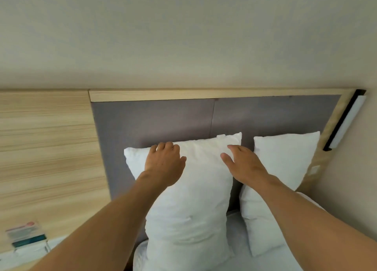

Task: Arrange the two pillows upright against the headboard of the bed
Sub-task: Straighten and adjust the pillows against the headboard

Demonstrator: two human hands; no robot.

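Two white pillows stand upright against the grey padded headboard (175,115). The left pillow (191,205) leans on the headboard near the middle of the bed. My left hand (163,164) rests on its upper left part, fingers curled over the top edge. My right hand (244,164) lies flat on its upper right corner with the fingers spread. The right pillow (285,160) stands beside it, a narrow gap between them, and my right forearm crosses its lower part.
A light wooden frame (204,94) borders the headboard, with a wood-grain wall panel (44,144) to the left. A stack of small items (26,236) sits on the bedside surface at lower left. A long wall lamp (346,121) hangs at the right. White bedding (236,236) lies below.
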